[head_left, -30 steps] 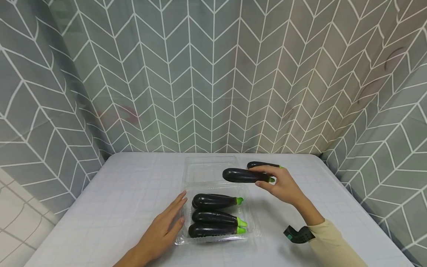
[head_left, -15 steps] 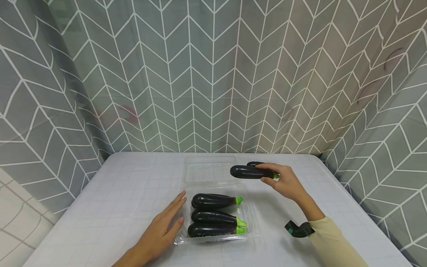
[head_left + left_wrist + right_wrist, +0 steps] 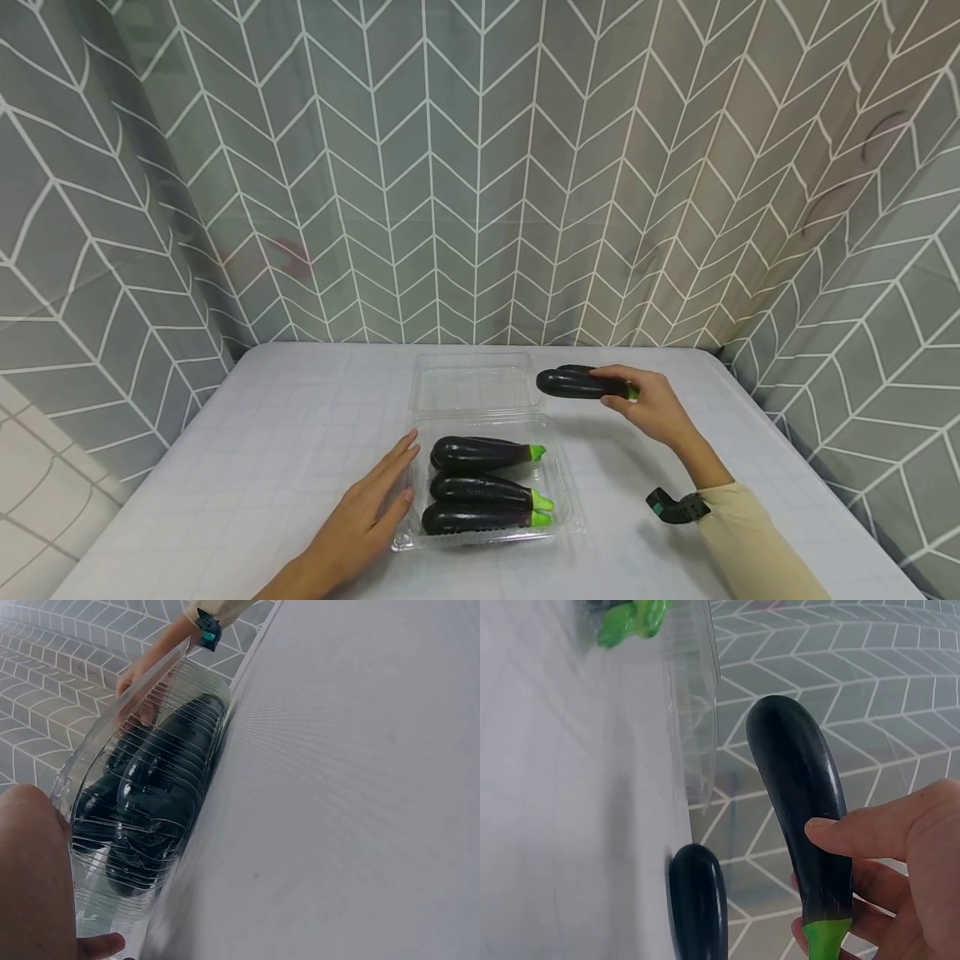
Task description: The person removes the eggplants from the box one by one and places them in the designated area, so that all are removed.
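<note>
A grey curtain (image 3: 480, 167) with white zigzag lines hangs behind and at both sides of a white-covered table (image 3: 262, 467). At the left, the left hand (image 3: 363, 517) lies beside one clear plastic box, its fingers extended along the near-left wall and gripping nothing; the fingertips look to be touching it. The box (image 3: 566, 475) stands open, with its one lid (image 3: 472, 383) folded back toward the curtain. The thin plastic probably flexes and dents easily.

Inside the box are at least four eggplants (image 3: 480, 489): three green stems show, and a further dark body peeks out behind the farthest; any others underneath are hidden. Right of the lid, one held eggplant (image 3: 570, 384) hangs above the table, and one loose eggplant (image 3: 699, 900) lies behind it, making six visible in all.

The right hand (image 3: 647, 404) pinches the held eggplant between thumb and fingers near its green stem (image 3: 826, 937). It should feel firm and fairly light, its glossy skin slippery and easily bruised; a grip nearer the middle would likely balance it better. One black strap (image 3: 677, 507) sits by the pale sleeve (image 3: 750, 542).
</note>
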`<move>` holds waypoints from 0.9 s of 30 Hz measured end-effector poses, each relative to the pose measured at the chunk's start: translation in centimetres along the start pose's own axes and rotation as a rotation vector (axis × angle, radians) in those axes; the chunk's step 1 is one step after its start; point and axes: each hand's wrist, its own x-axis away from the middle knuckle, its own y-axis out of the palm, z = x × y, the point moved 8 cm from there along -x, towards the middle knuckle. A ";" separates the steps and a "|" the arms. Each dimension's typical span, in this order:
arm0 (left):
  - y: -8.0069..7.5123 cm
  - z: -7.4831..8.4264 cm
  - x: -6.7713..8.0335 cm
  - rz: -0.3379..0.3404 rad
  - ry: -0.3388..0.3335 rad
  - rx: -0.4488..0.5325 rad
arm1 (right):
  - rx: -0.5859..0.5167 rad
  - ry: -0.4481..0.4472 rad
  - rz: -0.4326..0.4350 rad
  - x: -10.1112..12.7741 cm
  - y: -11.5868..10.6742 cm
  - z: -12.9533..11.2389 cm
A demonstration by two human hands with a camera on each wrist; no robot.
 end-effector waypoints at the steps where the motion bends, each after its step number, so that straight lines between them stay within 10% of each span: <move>1: 0.0 0.0 0.0 0.000 -0.002 -0.003 | -0.001 0.003 0.001 0.0 0.0 0.2; 27: -0.1 0.2 -0.2 -0.008 -0.004 -0.006 | 0.031 0.039 0.010 -0.8 -0.7 4.3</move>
